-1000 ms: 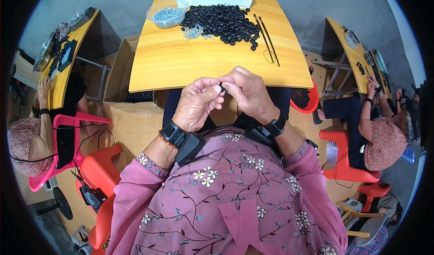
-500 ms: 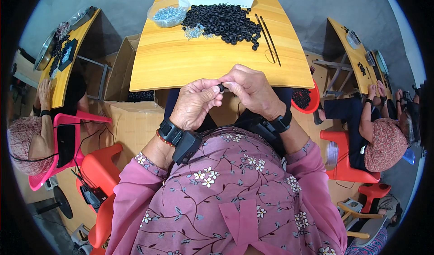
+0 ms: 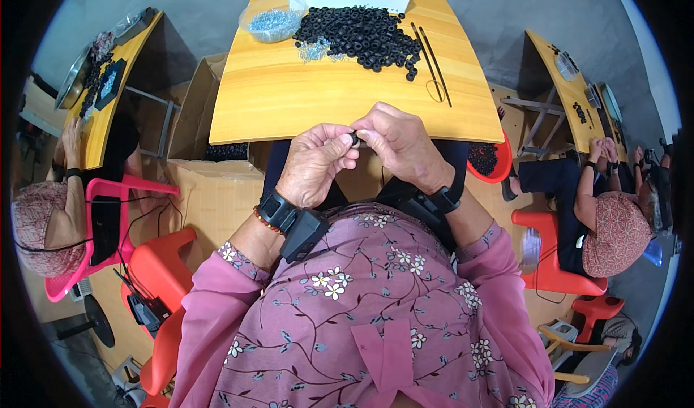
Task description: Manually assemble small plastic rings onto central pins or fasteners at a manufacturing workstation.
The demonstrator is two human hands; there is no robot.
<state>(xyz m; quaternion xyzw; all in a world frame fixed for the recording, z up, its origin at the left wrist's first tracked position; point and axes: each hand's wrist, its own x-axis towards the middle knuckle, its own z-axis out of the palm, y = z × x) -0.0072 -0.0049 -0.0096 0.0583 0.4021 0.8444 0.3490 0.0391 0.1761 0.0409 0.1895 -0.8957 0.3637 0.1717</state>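
Note:
Just past the table's near edge, my left hand (image 3: pixel 314 164) pinches a small black ring-shaped part (image 3: pixel 354 139) between thumb and fingers. My right hand (image 3: pixel 402 148) is closed against the right side of that part; whatever its fingertips grip is hidden. Beyond both hands, a heap of similar black ring parts (image 3: pixel 361 38) covers the far half of the wooden table (image 3: pixel 289 108). A few loose small silvery pieces (image 3: pixel 314 51) lie at the heap's left edge. Next to them stands a clear round tub (image 3: pixel 243 23) of small silvery pieces.
Two thin black rods (image 3: pixel 431 62) and a rubber band (image 3: pixel 434 91) lie right of the heap. Below left stands an open cardboard box (image 3: pixel 189 122), below right a red basin (image 3: pixel 507 151) with black parts. People work at side tables (image 3: pixel 137 39); a red chair (image 3: pixel 163 267) stands at left.
The black part has turned slightly between my fingers, and my right fingertips have shifted a little against it. Both hands stay in nearly the same place.

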